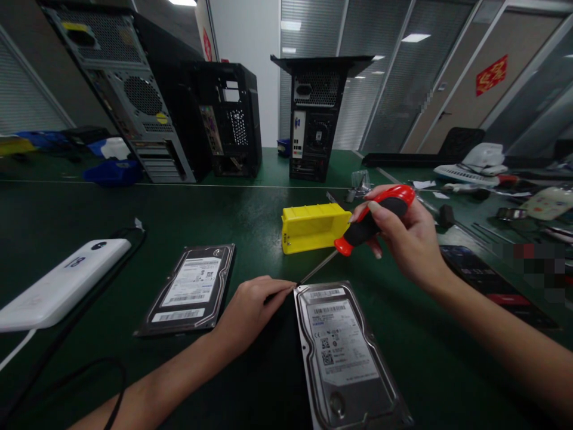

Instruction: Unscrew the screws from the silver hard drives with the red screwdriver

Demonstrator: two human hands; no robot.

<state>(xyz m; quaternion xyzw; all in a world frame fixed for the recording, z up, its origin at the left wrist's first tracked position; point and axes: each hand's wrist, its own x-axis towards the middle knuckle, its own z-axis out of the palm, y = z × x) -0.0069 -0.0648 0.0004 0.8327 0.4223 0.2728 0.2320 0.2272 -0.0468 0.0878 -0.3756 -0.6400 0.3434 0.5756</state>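
Observation:
My right hand (398, 230) is closed around the red and black handle of a screwdriver (378, 218). Its thin shaft slants down to the upper left corner of a hard drive (342, 340), which lies label up on the green table. At that corner the fingertips of my left hand (255, 304) are pinched together by the screwdriver tip; whatever is between them is too small to make out. Left of that hand lies a second hard drive (192, 286), also label up. Behind the screwdriver tip, a yellow plastic bin (313, 230) rests on its side, with a small screw inside.
A white power bank (67, 280) with cables lies at the left. Computer cases (156, 95) stand along the back, one a black tower (313, 119). A phone (487, 280) is beside my right forearm, with tools and a white device (478, 164) beyond it.

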